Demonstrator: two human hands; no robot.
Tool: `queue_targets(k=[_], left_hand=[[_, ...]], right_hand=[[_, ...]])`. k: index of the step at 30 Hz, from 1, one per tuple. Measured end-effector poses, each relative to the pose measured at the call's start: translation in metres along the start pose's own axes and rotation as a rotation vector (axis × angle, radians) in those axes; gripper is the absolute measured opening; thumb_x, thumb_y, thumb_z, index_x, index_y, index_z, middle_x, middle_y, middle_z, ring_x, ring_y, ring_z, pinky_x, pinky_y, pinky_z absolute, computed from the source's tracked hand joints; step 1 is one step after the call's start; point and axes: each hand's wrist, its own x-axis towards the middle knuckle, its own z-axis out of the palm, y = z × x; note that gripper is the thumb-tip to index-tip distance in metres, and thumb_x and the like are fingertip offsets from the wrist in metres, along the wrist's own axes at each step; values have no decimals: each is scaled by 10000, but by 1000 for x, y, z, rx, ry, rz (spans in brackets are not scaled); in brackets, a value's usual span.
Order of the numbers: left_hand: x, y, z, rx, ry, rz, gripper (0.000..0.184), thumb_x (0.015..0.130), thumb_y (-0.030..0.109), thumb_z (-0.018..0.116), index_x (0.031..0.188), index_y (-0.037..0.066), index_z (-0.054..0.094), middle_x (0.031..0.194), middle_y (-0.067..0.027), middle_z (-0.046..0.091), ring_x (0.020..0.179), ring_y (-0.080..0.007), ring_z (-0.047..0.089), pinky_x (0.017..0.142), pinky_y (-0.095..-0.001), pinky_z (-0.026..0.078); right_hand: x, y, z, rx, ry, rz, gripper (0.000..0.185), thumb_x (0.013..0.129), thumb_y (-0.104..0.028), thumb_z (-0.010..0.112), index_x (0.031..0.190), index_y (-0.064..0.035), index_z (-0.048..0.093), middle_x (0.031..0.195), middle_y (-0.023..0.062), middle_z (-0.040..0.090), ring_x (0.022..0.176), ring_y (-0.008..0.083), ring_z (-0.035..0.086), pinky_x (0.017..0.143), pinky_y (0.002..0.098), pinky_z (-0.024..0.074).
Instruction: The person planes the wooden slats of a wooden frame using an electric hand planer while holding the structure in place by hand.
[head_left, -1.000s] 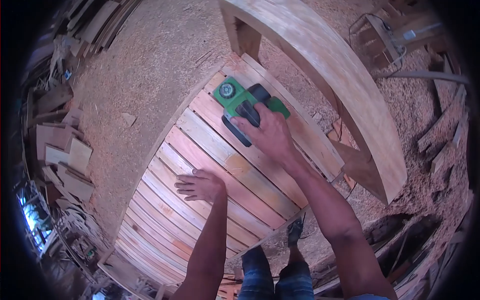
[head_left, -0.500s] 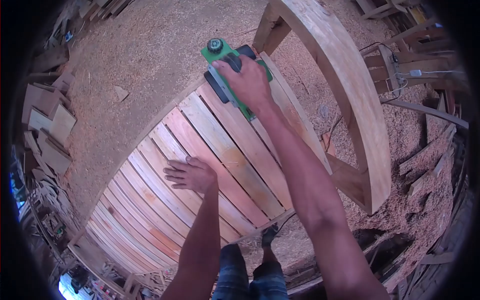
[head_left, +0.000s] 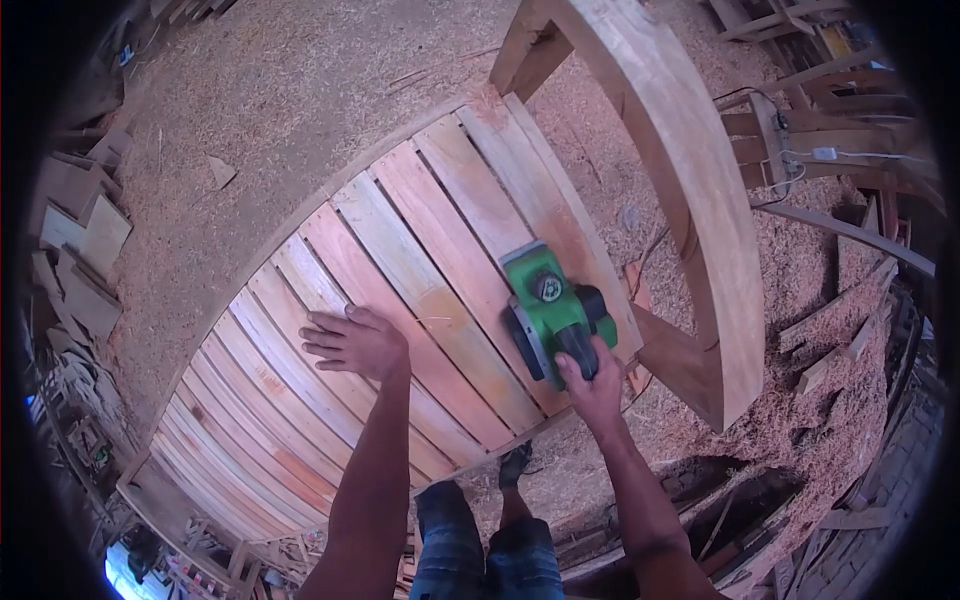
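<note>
My right hand (head_left: pixel 593 386) grips the rear handle of a green electric planer (head_left: pixel 545 300). The planer rests on the slats near the right end of a wooden slatted panel (head_left: pixel 420 285), close to its near edge. A black front knob shows on top of the tool; its underside is hidden. My left hand (head_left: pixel 355 343) lies flat on the slats near the middle of the panel, fingers spread, holding nothing. Pale and reddish slats run side by side with dark gaps between several of them.
A thick curved wooden frame (head_left: pixel 690 150) rises at the panel's right end. Shavings cover the floor (head_left: pixel 270 110). Board offcuts (head_left: pixel 85 240) lie at the left, more scrap wood at the right. A white plug (head_left: pixel 824 154) and cord hang at the right.
My right hand has drawn the planer from the panel's far edge back toward me, to the near right. My left hand stays flat on the slats. The view has shifted slightly.
</note>
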Motion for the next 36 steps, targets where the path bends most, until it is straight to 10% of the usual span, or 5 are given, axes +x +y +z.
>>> queue_targets(k=[24, 36], left_hand=[[1, -5, 22, 97, 38, -11, 774, 1159, 522, 298, 1743, 16, 233, 1768, -337, 246, 1628, -550, 257, 1264, -726, 240], [1, 1, 21, 162, 147, -24, 716, 1148, 536, 307, 1644, 31, 412, 1688, -308, 395, 1512, -497, 431, 1149, -708, 378]], right_hand=[[236, -209, 99, 51, 25, -89, 660, 939, -598, 809, 1128, 29, 726, 940, 273, 785, 926, 450, 790, 814, 539, 624], [-48, 12, -17, 19, 4, 148, 634, 929, -572, 833, 1272, -60, 685, 987, 242, 795, 937, 438, 797, 832, 517, 640]])
